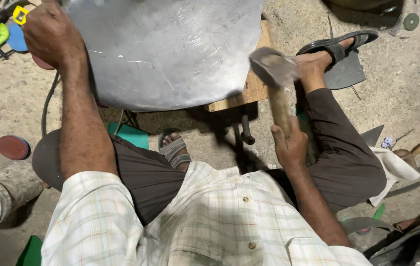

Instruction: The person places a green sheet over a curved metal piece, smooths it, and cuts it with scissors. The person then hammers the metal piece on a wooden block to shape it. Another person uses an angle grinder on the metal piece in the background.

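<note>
Two hands: mallet (272, 66), metal sheet (165, 49); wood block (254, 88) beneath.

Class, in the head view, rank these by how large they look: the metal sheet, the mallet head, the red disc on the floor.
1. metal sheet
2. mallet head, blurred, so its edge is uncertain
3. red disc, only slightly smaller-looking

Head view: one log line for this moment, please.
left hand: grips edge of metal sheet | right hand: holds hammer, head blurred at sheet's right edge | sheet over wooden block
</note>
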`<state>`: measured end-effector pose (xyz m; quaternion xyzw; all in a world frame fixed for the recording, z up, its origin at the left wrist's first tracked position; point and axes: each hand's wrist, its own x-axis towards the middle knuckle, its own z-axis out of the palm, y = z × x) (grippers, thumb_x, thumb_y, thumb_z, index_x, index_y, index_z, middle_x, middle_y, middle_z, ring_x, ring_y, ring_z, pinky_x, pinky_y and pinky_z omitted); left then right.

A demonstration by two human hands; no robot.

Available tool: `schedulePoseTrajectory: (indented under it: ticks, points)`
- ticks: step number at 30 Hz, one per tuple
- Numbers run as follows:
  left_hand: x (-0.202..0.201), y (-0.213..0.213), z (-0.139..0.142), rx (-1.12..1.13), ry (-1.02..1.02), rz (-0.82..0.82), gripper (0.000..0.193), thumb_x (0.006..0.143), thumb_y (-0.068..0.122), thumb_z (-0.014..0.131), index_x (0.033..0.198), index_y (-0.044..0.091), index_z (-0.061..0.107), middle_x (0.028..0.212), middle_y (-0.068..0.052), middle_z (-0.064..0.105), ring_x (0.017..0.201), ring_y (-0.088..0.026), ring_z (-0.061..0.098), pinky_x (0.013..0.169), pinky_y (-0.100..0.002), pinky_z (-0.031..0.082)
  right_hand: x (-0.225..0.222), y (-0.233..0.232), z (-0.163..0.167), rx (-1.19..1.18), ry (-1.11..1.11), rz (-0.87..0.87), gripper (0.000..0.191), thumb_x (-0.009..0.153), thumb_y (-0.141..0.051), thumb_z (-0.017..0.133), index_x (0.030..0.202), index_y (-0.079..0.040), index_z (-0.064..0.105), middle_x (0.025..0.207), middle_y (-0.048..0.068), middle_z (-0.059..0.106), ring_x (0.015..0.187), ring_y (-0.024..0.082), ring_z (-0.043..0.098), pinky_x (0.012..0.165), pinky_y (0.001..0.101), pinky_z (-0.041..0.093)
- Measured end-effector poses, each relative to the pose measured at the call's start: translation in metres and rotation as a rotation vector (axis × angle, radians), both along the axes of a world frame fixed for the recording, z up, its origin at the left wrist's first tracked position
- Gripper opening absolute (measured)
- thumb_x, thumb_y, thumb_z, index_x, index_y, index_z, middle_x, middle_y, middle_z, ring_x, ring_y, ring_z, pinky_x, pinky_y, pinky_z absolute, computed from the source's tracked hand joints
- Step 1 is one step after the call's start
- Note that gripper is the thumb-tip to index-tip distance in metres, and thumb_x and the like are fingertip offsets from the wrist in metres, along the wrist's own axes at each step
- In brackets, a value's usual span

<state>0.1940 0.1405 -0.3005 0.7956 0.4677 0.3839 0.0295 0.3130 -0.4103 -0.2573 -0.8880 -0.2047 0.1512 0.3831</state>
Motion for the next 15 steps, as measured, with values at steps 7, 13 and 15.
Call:
schedulePoseTrajectory:
  ticks: [7, 13, 15]
  points:
    - [0.004, -0.020, 0.011, -0.099, -0.001, -0.007, 0.075, 0.110, 0.060, 0.045, 0.057, 0.008, 0.050, 0.049, -0.006, 0.043, 0.043, -0.020, 0.041, 0.046, -0.044, 0.029, 0.004, -0.023, 0.030, 0.291, 0.080, -0.075, 0.065, 0.103, -0.068, 0.048, 0.123, -0.006, 0.054, 0.074, 0.001, 0.059, 0.055, 0.007, 0.059, 0.047, 0.0277, 0.054]
    - [0.013, -0.028, 0.008, -0.053, 0.036, 0.058, 0.075, 0.106, 0.061, 0.047, 0.054, 0.008, 0.054, 0.047, -0.006, 0.046, 0.041, -0.022, 0.044, 0.041, -0.046, 0.029, -0.014, -0.015, 0.005, 0.260, -0.059, -0.013, 0.058, 0.105, -0.062, 0.058, 0.114, -0.005, 0.057, 0.072, 0.003, 0.064, 0.059, 0.009, 0.065, 0.051, 0.0284, 0.055]
    - [0.013, -0.033, 0.012, -0.139, 0.011, -0.020, 0.077, 0.109, 0.062, 0.050, 0.055, 0.008, 0.056, 0.048, -0.009, 0.045, 0.043, -0.025, 0.044, 0.045, -0.049, 0.029, -0.014, -0.005, 0.007, -0.006, 0.049, -0.048, 0.055, 0.103, -0.061, 0.056, 0.117, -0.007, 0.058, 0.069, 0.002, 0.064, 0.056, 0.009, 0.062, 0.050, 0.0292, 0.052]
